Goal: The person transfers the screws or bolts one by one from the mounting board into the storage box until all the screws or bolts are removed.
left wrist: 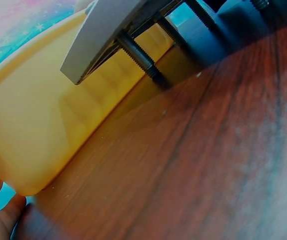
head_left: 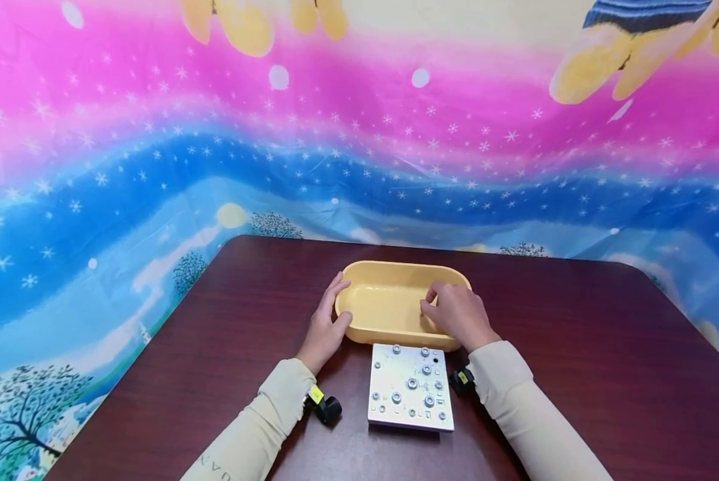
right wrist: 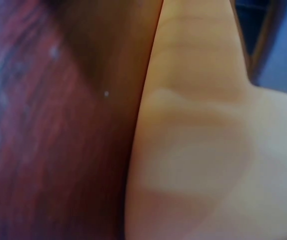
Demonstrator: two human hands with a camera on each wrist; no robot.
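Note:
A yellow oblong tray (head_left: 383, 304) with rounded ends stands on the table. My left hand (head_left: 326, 327) grips its left end, fingers at the far part of the rim and thumb at the near part. Over the tray's right end reaches my right hand (head_left: 460, 312), fingers bent down inside it; I cannot tell whether they pinch something small. Just in front of the tray sits a silver metal plate (head_left: 389, 374) with several socket-head bolts (head_left: 412, 383) in its top. Threaded bolt shanks (left wrist: 138, 52) stick out below the plate in the left wrist view.
The dark red-brown wooden table (head_left: 563, 347) extends to both sides and behind the tray. A printed cloth backdrop (head_left: 359, 147) hangs behind its far edge. Small black cameras (head_left: 328, 409) sit at both wrists, one on each side of the plate.

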